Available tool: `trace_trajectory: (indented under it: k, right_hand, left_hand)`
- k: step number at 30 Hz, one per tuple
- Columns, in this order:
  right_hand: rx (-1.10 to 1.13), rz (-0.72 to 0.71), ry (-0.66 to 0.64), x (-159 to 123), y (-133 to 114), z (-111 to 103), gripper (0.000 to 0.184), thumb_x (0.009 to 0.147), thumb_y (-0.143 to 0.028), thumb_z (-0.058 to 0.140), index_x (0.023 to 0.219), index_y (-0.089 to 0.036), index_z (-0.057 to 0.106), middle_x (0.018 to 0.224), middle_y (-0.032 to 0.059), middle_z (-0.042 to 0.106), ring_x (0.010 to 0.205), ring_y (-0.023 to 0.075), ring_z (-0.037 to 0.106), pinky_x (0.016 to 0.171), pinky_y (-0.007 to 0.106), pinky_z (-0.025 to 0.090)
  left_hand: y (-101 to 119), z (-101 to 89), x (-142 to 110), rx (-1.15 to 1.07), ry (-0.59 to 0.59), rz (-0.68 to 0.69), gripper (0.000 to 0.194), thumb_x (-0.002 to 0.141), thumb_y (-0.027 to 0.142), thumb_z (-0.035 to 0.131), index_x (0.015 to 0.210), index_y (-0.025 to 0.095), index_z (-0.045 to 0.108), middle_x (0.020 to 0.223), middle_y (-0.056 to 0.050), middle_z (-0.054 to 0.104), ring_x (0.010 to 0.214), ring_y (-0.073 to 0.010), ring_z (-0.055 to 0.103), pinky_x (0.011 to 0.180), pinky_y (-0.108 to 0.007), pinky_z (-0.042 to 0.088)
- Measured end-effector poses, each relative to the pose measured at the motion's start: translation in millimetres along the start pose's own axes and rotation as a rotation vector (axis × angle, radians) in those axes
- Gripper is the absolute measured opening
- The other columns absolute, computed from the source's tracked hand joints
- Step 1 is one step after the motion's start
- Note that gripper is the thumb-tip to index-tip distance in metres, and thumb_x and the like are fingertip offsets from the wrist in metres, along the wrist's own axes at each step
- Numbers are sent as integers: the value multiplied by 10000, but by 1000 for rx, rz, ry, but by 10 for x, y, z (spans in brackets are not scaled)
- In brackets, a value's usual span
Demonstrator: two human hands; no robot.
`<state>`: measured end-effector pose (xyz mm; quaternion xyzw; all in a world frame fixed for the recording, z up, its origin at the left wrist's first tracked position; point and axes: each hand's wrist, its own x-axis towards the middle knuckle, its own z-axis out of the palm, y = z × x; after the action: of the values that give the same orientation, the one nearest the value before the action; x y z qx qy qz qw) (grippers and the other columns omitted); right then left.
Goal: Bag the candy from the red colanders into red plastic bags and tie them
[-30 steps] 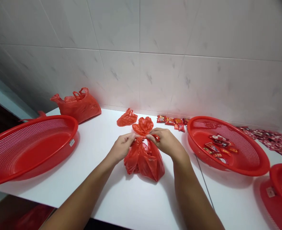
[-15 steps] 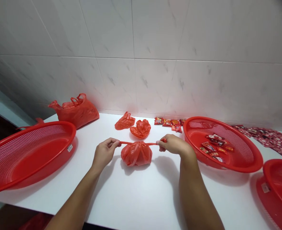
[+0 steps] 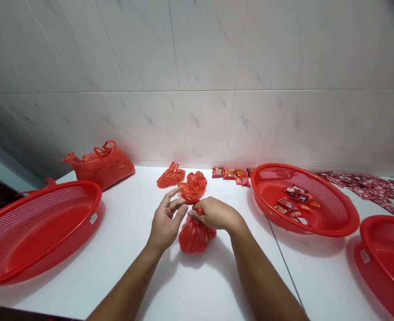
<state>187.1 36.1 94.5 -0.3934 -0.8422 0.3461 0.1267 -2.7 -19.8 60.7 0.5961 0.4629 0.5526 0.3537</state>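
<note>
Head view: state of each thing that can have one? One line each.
Held bag: rounded, gathered at top; whether knotted, hidden
Right hand: closed on its top
Left hand: open, fingers parted
Loose bags: crumpled
Handled bag: bulging, handles up
Left basket: mouth up, cut off by frame
Middle basket: mouth up, packets inside
Right basket: mouth up, cut off by frame
Wallside packets: lying together
Patterned pieces: spread, overlapping

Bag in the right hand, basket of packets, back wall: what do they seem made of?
Bag: thin, glossy plastic film, judging by crinkles and highlights.
Basket: likely rigid plastic, shiny, with smooth rim and perforated sides.
Wall: probably glazed tile, given straight joints and grey veining.
</note>
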Motion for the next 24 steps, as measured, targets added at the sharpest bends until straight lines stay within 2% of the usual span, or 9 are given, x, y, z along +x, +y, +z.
trace_trajectory:
  k: [2,4,6,8,11,15,18,22,24]
  right_hand:
    - [-34,-37,59,-38,-21,-38,433,1063,-430,546,707,-187,588,645,-8,587,577,125,462,559,283,309]
    - [11,-121,47,-78,-73,-58,408,1079,-390,526,737,-184,611,689,-6,625,613,123,494,606,278,341]
    - [74,-204,3,-104,-157,-39,400,1090,-368,513,756,-182,634,736,-5,662,650,118,524,658,272,370]
    - [103,-256,-38,-117,-252,9,430,1093,-390,516,732,-182,620,728,-10,656,651,115,514,664,270,368]
    - [130,-302,-61,-137,-359,77,488,1091,-450,524,687,-182,575,674,-21,611,624,111,475,639,272,349]
    - [183,-378,-44,-170,-398,110,504,1094,-465,528,681,-178,548,654,-38,575,609,96,435,632,265,332]
    - [140,-341,-45,-189,-403,119,507,1084,-463,539,665,-179,513,624,-45,541,588,93,413,598,264,308]
    - [117,-274,-74,-252,-410,82,316,1037,-443,606,849,-198,678,802,-12,699,699,121,586,635,249,385]
    - [158,-240,-73,-314,-390,25,240,1018,-436,627,991,-219,726,919,6,756,800,149,677,687,253,452]
  left_hand:
    - [-82,-18,-57,-2,-60,-1,960,870,459,816,1647,247,293,1414,-164,682,1376,-315,617,1168,-494,481]
    - [-128,1,-127,47,-150,-36,1127,712,403,939,1643,256,321,1534,-176,590,1486,-370,504,1214,-516,437]
    - [-125,56,-197,85,-250,-128,996,583,324,991,1477,229,563,1431,-156,670,1385,-407,595,1128,-510,527]
    - [-82,115,-257,78,-336,-261,624,589,274,955,1168,195,736,1156,-111,782,1138,-385,735,948,-487,629]
    - [3,134,-318,10,-384,-363,297,668,253,874,928,181,749,940,-71,793,934,-323,774,793,-436,657]
    - [45,34,-353,-2,-396,-286,277,719,233,821,976,177,732,956,-64,786,936,-286,759,782,-381,636]
    - [-26,-42,-375,66,-426,-256,214,774,192,736,987,171,729,952,-60,783,935,-274,742,775,-353,610]
    - [-219,-179,-501,126,-338,-256,137,869,296,668,915,177,716,921,-56,759,871,-246,700,743,-327,563]
    - [-302,-346,-648,118,-265,-264,233,904,418,650,874,189,680,863,-49,727,802,-230,674,709,-326,547]
